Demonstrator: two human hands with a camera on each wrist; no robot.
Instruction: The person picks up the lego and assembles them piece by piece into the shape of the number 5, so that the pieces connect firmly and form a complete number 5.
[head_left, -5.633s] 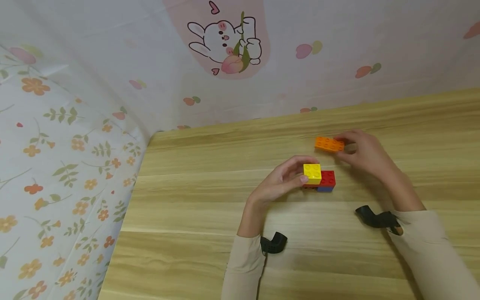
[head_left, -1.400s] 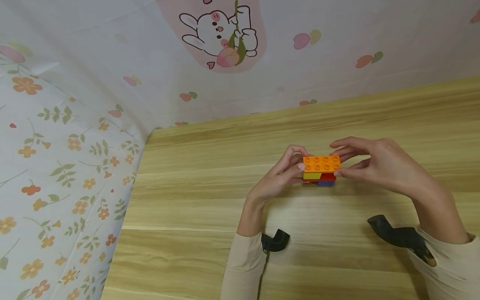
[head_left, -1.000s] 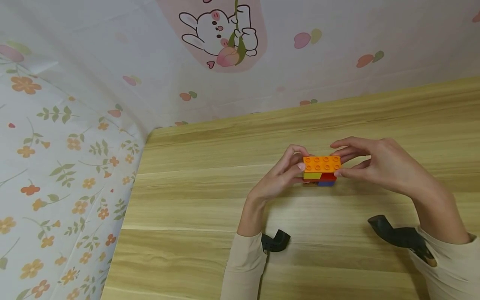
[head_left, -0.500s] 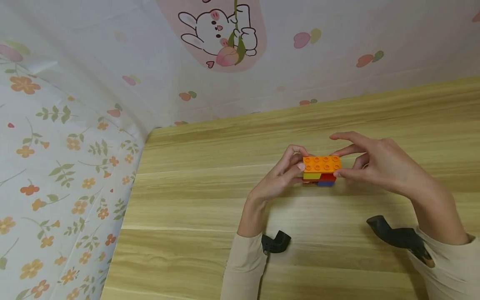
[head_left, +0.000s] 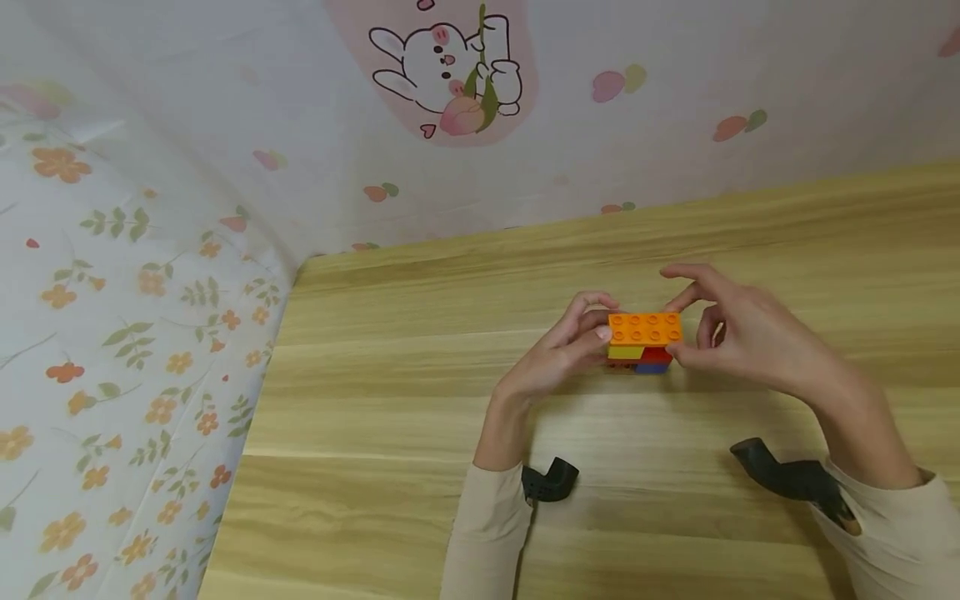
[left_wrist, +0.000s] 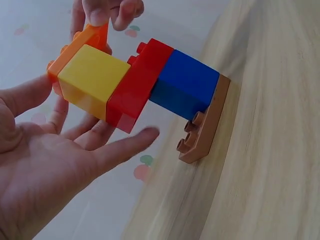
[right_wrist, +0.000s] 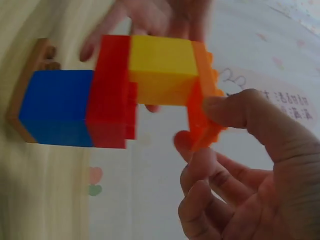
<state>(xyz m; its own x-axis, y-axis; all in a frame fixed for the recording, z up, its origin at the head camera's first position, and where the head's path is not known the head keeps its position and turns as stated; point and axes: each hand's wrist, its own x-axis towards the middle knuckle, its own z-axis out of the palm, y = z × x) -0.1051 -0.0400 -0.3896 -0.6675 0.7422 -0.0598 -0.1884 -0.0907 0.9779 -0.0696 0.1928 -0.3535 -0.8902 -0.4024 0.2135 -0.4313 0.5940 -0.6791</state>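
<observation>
A stack of toy building bricks stands on the wooden table: a brown plate [left_wrist: 206, 131] at the bottom, then a blue brick [left_wrist: 184, 82], a red brick [left_wrist: 140, 85] and a yellow brick [left_wrist: 92, 80]. On top lies a flat orange brick [head_left: 645, 328], its right end overhanging the red one. My left hand [head_left: 551, 354] holds the left end of the orange brick between thumb and fingers. At the right end, my right hand [head_left: 757, 337] pinches it, thumb at the front corner and a finger behind; the index finger is raised.
The pale wooden table [head_left: 390, 375] reaches back to a white patterned cloth [head_left: 300, 108] at its far and left sides. Black curved mounts [head_left: 551, 481] stick out by both sleeves.
Earlier the orange brick lay behind the stack on the table, by the right hand; now it sits on the yellow brick. Over the last second the right index finger has lifted slightly.
</observation>
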